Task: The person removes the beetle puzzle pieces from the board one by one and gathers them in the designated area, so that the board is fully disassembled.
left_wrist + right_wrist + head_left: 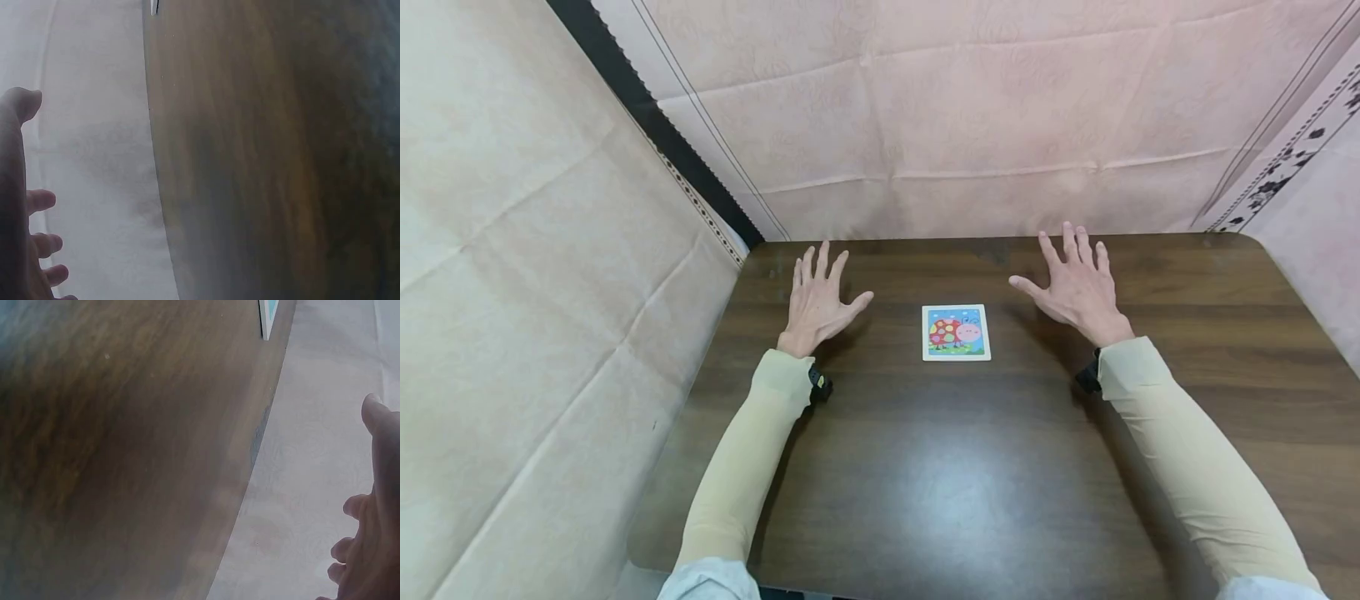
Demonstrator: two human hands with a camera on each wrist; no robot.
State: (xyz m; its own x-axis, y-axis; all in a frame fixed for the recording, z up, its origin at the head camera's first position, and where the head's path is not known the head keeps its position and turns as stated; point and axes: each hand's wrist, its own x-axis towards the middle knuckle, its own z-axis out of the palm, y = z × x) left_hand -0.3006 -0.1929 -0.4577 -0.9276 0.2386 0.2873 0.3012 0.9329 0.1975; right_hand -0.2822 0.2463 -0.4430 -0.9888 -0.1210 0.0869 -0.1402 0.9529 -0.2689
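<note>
A square picture puzzle with a white border lies on the brown table, showing a red spotted ladybug on blue and green. To its left, my left hand is held over the table with fingers spread and nothing in it. My right hand is on the other side, palm down, fingers likewise apart and holding nothing. In the right wrist view only a corner of the puzzle shows at the top, past the thumb. The left wrist view catches just a sliver of its white edge.
The wooden table ends at the back against a pale pink cloth. Another cream cloth hangs along the left side, and a cloth with a black floral band borders the right. Dark wrist cameras sit at both cuffs.
</note>
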